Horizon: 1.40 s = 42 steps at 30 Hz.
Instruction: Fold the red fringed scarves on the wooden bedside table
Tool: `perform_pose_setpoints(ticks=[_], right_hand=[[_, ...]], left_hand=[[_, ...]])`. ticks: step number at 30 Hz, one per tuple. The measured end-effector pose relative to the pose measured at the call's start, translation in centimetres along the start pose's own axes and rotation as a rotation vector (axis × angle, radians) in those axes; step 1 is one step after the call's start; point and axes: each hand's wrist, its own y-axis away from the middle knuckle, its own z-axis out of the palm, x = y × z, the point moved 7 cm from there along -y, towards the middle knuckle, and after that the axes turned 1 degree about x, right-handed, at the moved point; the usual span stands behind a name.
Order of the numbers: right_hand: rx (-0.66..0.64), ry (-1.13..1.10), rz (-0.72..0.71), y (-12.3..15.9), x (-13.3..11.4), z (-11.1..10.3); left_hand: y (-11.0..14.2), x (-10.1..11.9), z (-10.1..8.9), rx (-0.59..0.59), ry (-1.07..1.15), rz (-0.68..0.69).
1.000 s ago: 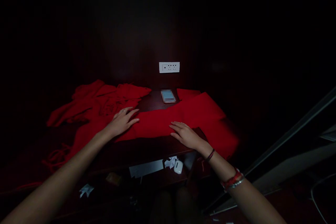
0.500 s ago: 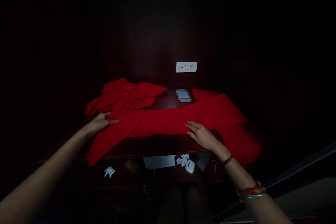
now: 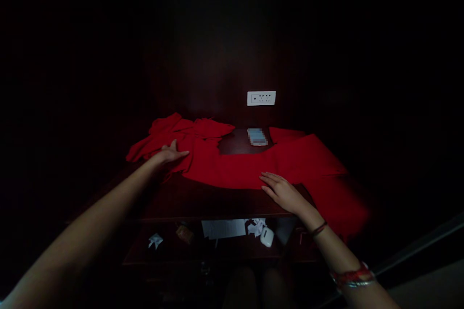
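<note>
A long red cloth [image 3: 235, 170], like a scarf, lies across a dark wooden desk [image 3: 217, 202]. My left hand [image 3: 172, 153] rests on its left part, where the fabric is bunched; thumb and fingers are spread apart. My right hand [image 3: 282, 192] lies flat on the front edge of the cloth, right of the middle, with fingers stretched out. Beyond my left hand the red fabric is heaped in loose folds. At the right it is folded over, and one part hangs down past the desk edge into shadow.
A phone [image 3: 257, 137] lies on the desk behind the cloth, below a white wall socket [image 3: 261, 98]. On a lower shelf are a sheet of paper [image 3: 224, 229], crumpled paper [image 3: 256, 227], a white earbud case [image 3: 267, 237], a brown packet [image 3: 184, 234] and a folded white scrap [image 3: 155, 241].
My left hand has moved forward and right, taking the cloth's left end from the front edge back toward the heap. My right hand stays on the cloth. The view has shifted slightly.
</note>
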Motion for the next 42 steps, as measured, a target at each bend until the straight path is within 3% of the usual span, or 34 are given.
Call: perform_pose_setpoints(ticks=[2,4,9,13,16,19,22,25,28,30,32,34,35,37,39,40,42], right_hand=[[0.010,0.007,-0.005,0.0,0.0,0.0],[0.019,0.021,-0.014,0.0,0.1,0.1],[0.040,0.110,-0.074,-0.4,-0.8,-0.5],[0.036,0.074,-0.208,-2.5,-5.2,-1.2],[0.001,0.028,-0.302,-4.9,-9.1,-0.7],[-0.083,0.057,-0.303,-7.4,-10.5,0.9],[-0.167,0.098,-0.210,-9.1,-9.0,2.6],[-0.148,0.074,-0.138,-9.6,-7.0,3.0],[-0.102,-0.009,-0.190,-9.1,-6.6,2.9],[-0.080,-0.067,-0.243,-8.6,-6.9,2.9],[-0.066,-0.112,-0.263,-8.2,-7.0,3.0],[-0.052,-0.142,-0.261,-8.2,-6.9,3.0],[-0.046,-0.153,-0.259,-8.2,-6.9,3.0],[-0.033,-0.168,-0.251,-8.4,-6.7,3.1],[-0.032,-0.178,-0.224,-8.6,-6.5,3.2],[-0.034,-0.179,-0.197,-8.7,-6.3,3.3],[-0.028,-0.179,-0.116,-9.0,-5.6,3.5]], left_hand=[[1.0,-0.9,1.4,-0.025,-0.007,-0.055],[1.6,-1.5,0.9,0.022,-0.009,-0.079],[1.8,-1.5,-4.1,0.158,-0.073,-0.098],[2.7,0.5,-8.3,0.225,-0.225,-0.080],[3.6,3.0,-11.5,0.397,-0.343,-0.035],[3.2,4.9,-12.5,0.461,-0.218,0.036],[2.2,5.3,-11.0,0.443,-0.096,0.046],[1.8,4.4,-8.1,0.354,-0.287,0.010],[2.1,2.0,-6.0,0.239,-0.432,-0.053],[2.5,0.6,-5.9,0.241,-0.478,-0.073],[3.2,0.1,-6.7,0.338,-0.572,-0.037],[4.7,1.0,-7.1,0.455,-0.648,0.114],[5.6,1.8,-6.7,0.460,-0.657,0.241],[7.9,3.7,-4.4,0.291,-0.623,0.573],[10.8,5.0,-1.4,0.018,-0.559,0.875],[12.1,5.3,-0.3,-0.081,-0.533,0.977],[13.5,5.4,0.7,-0.138,-0.525,1.074]])
